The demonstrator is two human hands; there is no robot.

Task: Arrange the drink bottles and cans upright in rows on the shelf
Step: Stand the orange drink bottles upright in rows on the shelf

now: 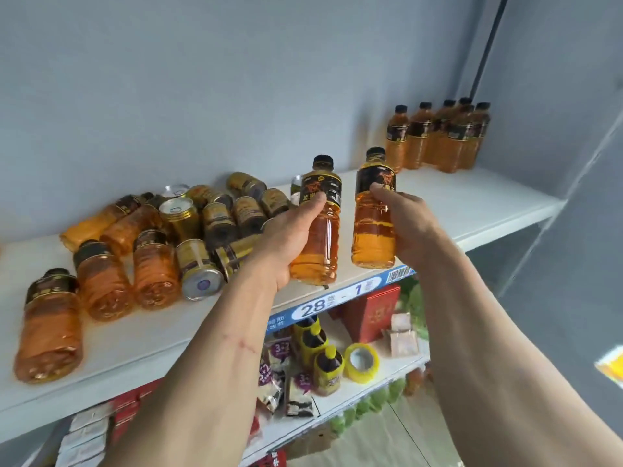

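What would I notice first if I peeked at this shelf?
Two hands, the left hand and right hand, each hold an orange bottle upright at the shelf's front edge. To their left lies a jumble of fallen bottles and gold cans; upright bottles stand far right.

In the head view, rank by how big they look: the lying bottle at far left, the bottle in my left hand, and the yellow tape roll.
1. Lying bottle at far left, nearest the camera, so it looks bigger.
2. Bottle in left hand.
3. Yellow tape roll.
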